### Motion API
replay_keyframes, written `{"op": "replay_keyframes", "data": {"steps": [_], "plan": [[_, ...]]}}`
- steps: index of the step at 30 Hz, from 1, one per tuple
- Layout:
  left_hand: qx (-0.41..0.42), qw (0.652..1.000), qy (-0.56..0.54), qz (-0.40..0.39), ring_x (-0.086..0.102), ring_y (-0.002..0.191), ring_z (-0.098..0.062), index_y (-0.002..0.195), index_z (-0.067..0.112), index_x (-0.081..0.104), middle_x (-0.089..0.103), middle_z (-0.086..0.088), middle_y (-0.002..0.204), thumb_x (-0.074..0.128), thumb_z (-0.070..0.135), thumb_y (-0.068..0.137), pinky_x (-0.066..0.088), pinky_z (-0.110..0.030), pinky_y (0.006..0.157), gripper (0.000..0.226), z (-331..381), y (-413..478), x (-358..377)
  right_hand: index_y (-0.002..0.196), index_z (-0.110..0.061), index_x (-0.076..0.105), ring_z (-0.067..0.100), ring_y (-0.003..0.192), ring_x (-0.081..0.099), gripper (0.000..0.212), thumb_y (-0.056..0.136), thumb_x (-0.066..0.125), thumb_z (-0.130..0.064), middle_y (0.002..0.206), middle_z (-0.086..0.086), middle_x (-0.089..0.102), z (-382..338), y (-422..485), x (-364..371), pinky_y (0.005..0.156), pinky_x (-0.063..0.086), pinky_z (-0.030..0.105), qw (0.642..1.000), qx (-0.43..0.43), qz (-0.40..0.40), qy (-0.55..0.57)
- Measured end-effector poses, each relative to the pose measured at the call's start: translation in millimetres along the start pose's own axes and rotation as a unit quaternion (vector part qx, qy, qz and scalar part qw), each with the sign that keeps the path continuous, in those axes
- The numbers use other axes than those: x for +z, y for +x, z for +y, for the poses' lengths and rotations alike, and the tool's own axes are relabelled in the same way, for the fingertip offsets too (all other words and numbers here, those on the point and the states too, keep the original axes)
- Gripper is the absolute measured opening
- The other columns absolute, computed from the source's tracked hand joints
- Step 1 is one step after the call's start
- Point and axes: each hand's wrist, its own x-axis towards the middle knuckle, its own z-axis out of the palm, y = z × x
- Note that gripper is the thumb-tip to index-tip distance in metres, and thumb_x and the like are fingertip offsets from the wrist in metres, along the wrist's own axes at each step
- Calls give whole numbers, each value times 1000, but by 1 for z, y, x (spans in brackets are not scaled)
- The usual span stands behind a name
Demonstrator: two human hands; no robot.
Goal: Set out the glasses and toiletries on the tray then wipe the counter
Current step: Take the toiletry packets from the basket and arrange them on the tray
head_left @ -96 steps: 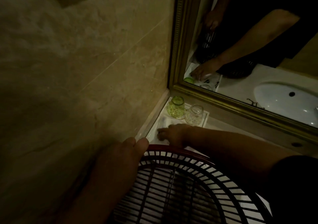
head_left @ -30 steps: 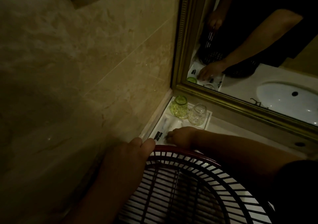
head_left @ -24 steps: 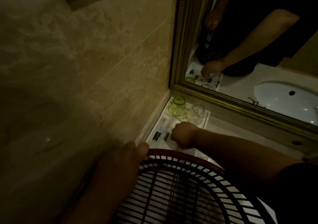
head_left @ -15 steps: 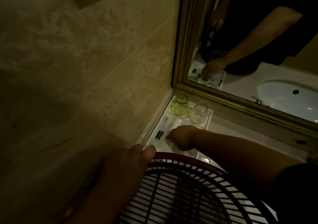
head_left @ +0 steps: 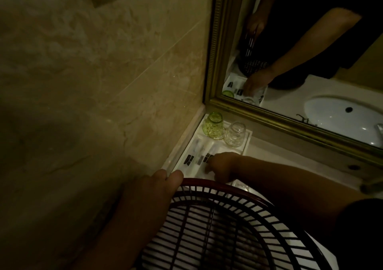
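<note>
Two glasses (head_left: 223,131) at tray (head_left: 246,145) edge — hands (head_left: 220,167) crowded

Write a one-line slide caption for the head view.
Right hand arranges packets on the white tray beside two glasses; left hand holds the basket rim.

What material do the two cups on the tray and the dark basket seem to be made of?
The green cup and clear cup look like pressed glass: see-through, glossy, with a faceted pattern. The basket is probably moulded plastic: thin even slats, smooth dark reddish rim. The tray looks like white glazed ceramic or plastic; the dim light leaves that open.
</note>
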Motion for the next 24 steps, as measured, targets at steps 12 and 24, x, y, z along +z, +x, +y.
{"op": "replay_keyframes", "data": {"steps": [12,24], "plan": [[38,998,8,50,56,54,-13,105,33,53,61,7,77,45,50,81,33,-21,40,31,1,-2,-6,112,-17,66,27,99,64,25,90,54,-15,109,6,64,37,-35,-1,79,56,38,982,96,156,45],[61,995,27,76,37,45,-8,97,30,57,53,9,66,58,40,74,12,-15,40,24,2,-6,-9,146,-34,50,28,131,45,53,93,54,-37,144,4,46,37,-52,60,99,49,44,995,44,86,37]]}}
